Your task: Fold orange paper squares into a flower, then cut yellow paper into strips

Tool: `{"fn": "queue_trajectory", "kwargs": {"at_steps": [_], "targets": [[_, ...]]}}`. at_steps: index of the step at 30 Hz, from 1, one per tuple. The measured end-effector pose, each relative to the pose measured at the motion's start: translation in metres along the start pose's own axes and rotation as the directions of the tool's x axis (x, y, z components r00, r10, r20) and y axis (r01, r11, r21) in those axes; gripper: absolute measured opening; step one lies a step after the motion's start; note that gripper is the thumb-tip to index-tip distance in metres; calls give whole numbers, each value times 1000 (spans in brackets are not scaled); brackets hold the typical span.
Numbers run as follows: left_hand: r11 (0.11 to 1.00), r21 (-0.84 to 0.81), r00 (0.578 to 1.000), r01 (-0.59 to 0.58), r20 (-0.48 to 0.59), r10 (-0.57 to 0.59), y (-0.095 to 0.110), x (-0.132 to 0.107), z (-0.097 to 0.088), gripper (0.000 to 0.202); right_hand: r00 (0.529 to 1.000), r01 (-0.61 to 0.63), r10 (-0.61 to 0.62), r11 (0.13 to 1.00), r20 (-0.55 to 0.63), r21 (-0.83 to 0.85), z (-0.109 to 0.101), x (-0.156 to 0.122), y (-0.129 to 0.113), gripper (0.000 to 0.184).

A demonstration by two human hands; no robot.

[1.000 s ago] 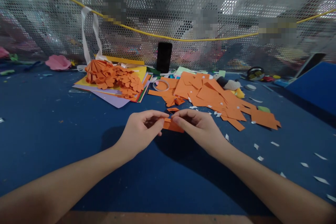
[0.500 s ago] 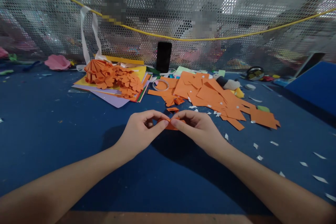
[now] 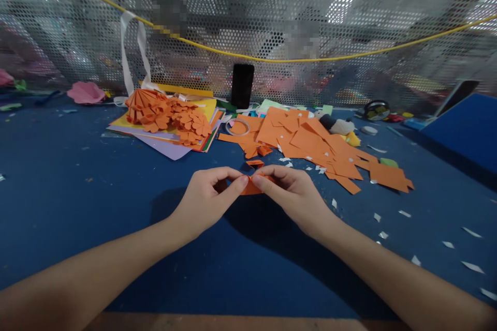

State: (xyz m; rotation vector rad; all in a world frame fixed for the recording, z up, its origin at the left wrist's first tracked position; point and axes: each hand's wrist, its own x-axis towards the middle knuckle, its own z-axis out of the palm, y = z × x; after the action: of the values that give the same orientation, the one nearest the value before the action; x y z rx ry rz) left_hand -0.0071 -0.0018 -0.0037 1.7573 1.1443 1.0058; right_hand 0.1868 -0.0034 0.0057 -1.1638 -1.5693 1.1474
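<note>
A small piece of orange paper (image 3: 251, 189) is pinched between my two hands above the blue table. My left hand (image 3: 212, 194) grips its left side with thumb and fingertips. On the other side my right hand (image 3: 293, 191) does the same, the two thumbs almost meeting. Much of the paper is hidden behind the fingers. Just beyond the fingertips shows a small folded orange paper piece (image 3: 255, 164). Farther back lie a roll of tape (image 3: 237, 126) and a spread of orange paper sheets (image 3: 310, 137).
Orange paper flowers (image 3: 157, 119) lie on stacked coloured paper (image 3: 174, 151) at back left. A dark phone (image 3: 243, 86) stands against the perforated metal screen (image 3: 217, 20). White paper scraps (image 3: 383, 235) are scattered at right, near a blue panel (image 3: 466, 129). A yellow cord (image 3: 330, 59) crosses behind.
Both hands keep their pinch on the orange paper. Its lower part shows slightly more below the thumbs, and the fingers have shifted only a little.
</note>
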Motion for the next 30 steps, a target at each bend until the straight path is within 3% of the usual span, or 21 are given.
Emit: {"fn": "queue_trajectory", "kwargs": {"at_steps": [6, 12, 22, 30], "targets": [[999, 12, 999, -51, -15, 52, -3, 0, 1, 26, 999, -35, 36, 999, -21, 30, 1, 0, -2, 23], [997, 25, 996, -79, -36, 80, -1, 1, 3, 17, 999, 5, -5, 1000, -34, -6, 1, 0, -2, 22], [998, 27, 999, -54, 11, 54, 1, 0, 1, 20, 997, -13, 21, 994, 73, -113, 1, -1, -1, 22], [999, 3, 998, -49, -50, 49, 1, 0, 0, 18, 988, -140, 138, 990, 75, 20, 4, -2, -1, 26]]}}
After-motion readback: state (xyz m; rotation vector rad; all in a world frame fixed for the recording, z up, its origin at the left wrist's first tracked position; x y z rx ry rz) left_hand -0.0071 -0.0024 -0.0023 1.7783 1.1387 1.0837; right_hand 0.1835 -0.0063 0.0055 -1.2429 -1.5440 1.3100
